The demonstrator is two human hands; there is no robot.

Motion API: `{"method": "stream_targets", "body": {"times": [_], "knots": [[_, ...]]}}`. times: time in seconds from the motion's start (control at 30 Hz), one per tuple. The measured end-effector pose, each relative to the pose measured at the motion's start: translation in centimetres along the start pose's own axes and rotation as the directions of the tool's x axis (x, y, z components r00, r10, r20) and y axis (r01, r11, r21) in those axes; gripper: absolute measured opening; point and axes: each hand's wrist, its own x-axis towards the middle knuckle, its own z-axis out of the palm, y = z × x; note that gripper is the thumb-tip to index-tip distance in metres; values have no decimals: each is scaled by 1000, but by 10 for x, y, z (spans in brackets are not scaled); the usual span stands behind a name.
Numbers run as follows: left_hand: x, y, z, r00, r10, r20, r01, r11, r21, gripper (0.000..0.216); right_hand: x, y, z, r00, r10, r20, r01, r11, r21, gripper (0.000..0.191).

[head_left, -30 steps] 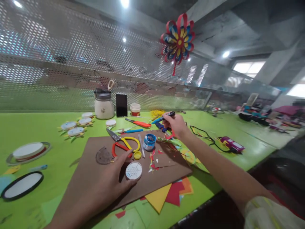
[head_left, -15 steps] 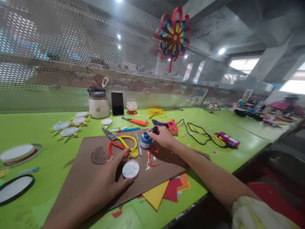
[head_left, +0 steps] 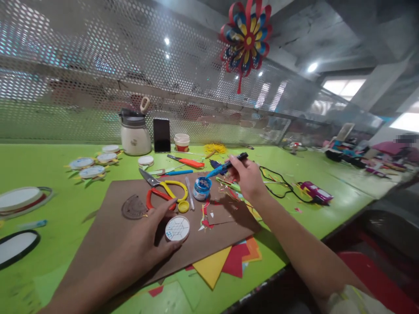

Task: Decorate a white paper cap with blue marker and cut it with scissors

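Observation:
My left hand (head_left: pixel 147 242) rests on a brown cardboard sheet (head_left: pixel 108 244), its thumb and finger pinching the edge of a small white round disc (head_left: pixel 177 228) drawn with blue lines. My right hand (head_left: pixel 249 178) is raised above the cardboard's far right corner, closed on a brush with a black handle and blue tip (head_left: pixel 225 165). The tip hangs just right of a small open pot of blue paint (head_left: pixel 201 188). A yellow lid (head_left: pixel 183 206) lies beside red and yellow scissors (head_left: pixel 162 192).
A white kettle (head_left: pixel 134 133), black phone (head_left: pixel 161 135) and cup (head_left: pixel 181 142) stand by the perforated metal screen. Paper-decorated discs (head_left: pixel 88 165) and hoops (head_left: pixel 19 200) lie left. Coloured paper (head_left: pixel 225 261) sticks out under the cardboard. A black cable (head_left: pixel 278 183) and pink device (head_left: pixel 316 192) lie right.
My right hand has lifted the brush up and to the right, away from the blue paint pot. My left hand stays on the white disc.

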Motion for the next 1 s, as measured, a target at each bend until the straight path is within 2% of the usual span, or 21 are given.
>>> {"method": "stream_targets", "body": {"times": [0.23,0.4,0.63,0.87,0.93,1.0], "knots": [[-2,-10,8,1000,-6,-3,5,999,-33,77,-27,-7,4,976,191,108,-205,967,149,38],[-3,-3,5,994,-42,104,45,999,-31,76,-50,4,12,948,273,166,-300,939,170,36],[-5,8,3,998,-35,54,40,994,-97,78,-74,18,11,929,269,255,-303,948,102,24],[-6,9,0,997,-18,80,24,997,-74,81,-84,20,1,917,239,321,-254,967,5,19],[-6,9,0,996,-21,83,27,998,-65,83,-86,22,1,909,232,346,-228,972,-51,19],[-6,8,0,997,-18,81,23,998,-66,83,-88,23,1,911,197,362,-147,976,-160,22]]}}
